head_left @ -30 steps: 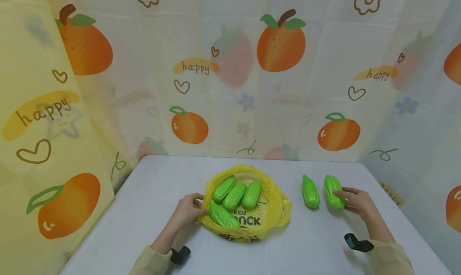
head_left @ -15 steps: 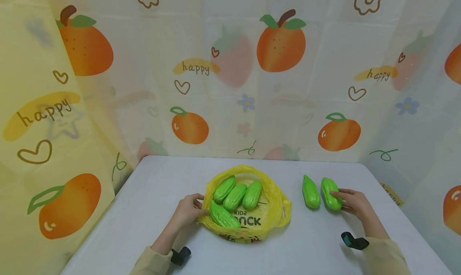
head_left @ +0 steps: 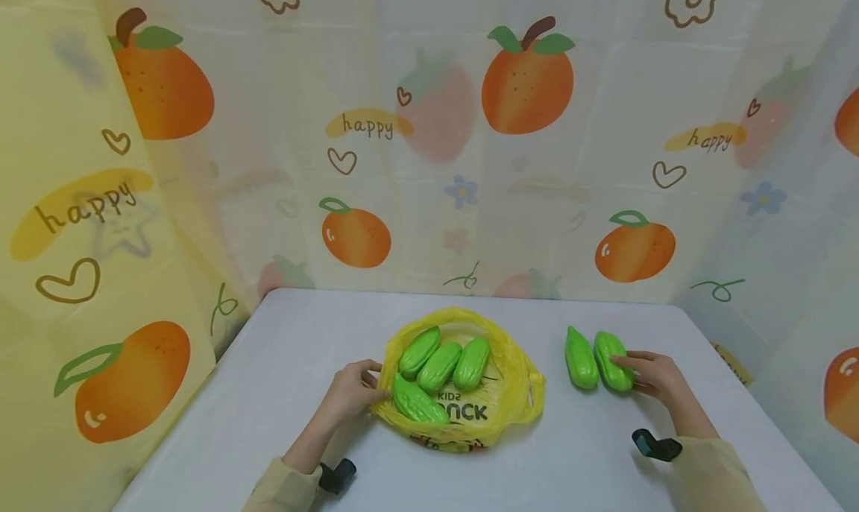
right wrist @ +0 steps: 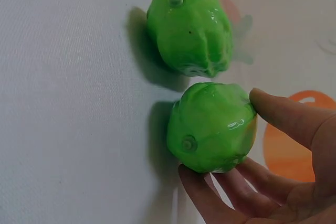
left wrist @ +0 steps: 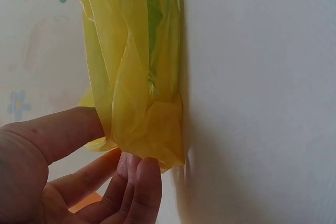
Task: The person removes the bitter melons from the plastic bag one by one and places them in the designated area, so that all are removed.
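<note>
A yellow plastic bag [head_left: 510, 393] lies with its mouth spread on the table, several glossy green bitter melons [head_left: 439, 367] inside it. At its left rim my left hand [head_left: 352, 387] grips the plastic; in the left wrist view the thumb and fingers [left wrist: 146, 184] close on the bag's folds [left wrist: 131, 77]. To the right of the bag, my right hand [head_left: 661, 378] holds a bitter melon [head_left: 612, 359], thumb on one side and fingers on the other, as the right wrist view shows on that melon [right wrist: 212, 127]. A second bitter melon [head_left: 580, 359] lies close beside it on the left.
The white table [head_left: 282, 333] reaches back to a fruit-printed curtain [head_left: 429, 221] that hangs behind it and along both sides. Each wrist carries a small black device, such as the one [head_left: 656, 446] at the right.
My right hand has moved left with its bitter melon, bringing it close beside the other one. The left hand and the bag have stayed in place.
</note>
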A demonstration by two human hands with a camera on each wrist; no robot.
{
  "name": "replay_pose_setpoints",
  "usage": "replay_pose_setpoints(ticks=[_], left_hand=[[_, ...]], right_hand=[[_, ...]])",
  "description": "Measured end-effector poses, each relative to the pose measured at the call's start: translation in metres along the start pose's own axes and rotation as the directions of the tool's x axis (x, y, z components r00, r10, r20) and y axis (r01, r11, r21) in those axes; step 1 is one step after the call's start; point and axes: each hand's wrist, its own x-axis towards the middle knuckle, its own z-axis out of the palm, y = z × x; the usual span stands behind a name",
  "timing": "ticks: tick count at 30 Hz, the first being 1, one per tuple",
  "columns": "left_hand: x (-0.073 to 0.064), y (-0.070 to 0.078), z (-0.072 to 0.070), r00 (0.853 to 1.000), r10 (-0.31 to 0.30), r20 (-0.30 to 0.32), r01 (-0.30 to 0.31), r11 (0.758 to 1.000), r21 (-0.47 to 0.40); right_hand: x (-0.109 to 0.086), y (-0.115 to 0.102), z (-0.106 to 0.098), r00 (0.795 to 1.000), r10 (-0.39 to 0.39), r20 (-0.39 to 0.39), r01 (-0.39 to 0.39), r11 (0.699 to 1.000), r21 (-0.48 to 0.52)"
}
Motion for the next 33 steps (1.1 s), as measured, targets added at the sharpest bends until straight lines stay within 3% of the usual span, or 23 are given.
replay_pose_setpoints(ticks=[33], left_hand=[[-0.0005,0.0020,-0.0018,1.000,0.009,-0.001,-0.009,1.000,0.001]], right_hand=[[0.0060,0.0020,0.0036,0.999,-0.014,0.029,0.015,0.999,-0.046]])
